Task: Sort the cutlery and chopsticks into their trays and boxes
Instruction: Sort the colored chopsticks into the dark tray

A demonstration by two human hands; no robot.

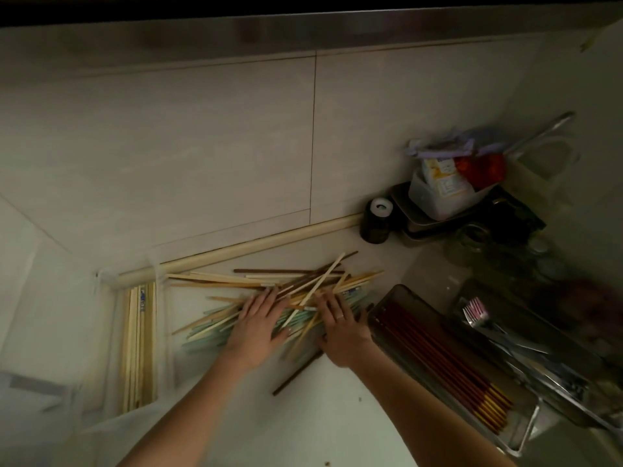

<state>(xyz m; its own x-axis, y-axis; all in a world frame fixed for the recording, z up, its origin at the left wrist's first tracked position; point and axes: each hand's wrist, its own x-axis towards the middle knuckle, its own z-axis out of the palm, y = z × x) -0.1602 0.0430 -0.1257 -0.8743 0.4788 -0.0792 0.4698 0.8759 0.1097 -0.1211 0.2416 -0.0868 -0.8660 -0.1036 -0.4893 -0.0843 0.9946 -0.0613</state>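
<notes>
Pale tiles are filling the top of the frame, and a light countertop (337,416) is lying under everything in the lower half. It is dim, so small things are hard to see.

In the middle of the frame a big messy pile of chopsticks (279,291) is lying on the countertop. Some are tan, some are light green and a few are dark brown. They are crossing over each other.

At the lower right a long dark tray (397,305) is sitting just beside the pile. Red chopsticks (448,362) with yellow ends are lying side by side in it. To the right of it a metal tray (573,402) is holding shiny cutlery, and the forks (475,313) are pointing to the upper left.

At the lower left a clear box (161,348) is holding pale chopsticks (140,345) in a neat row.

At the upper right a white tub (435,200) stuffed with packets is sitting in a dark pan, near a small dark jar (376,220).

The left hand (259,328) is lying flat on the pile with its fingers spread, gripping nothing. The right hand (340,326) is also resting on the pile with its fingers pointing up the frame; I cannot tell if it is pinching any stick. It is wearing a ring (340,317).
</notes>
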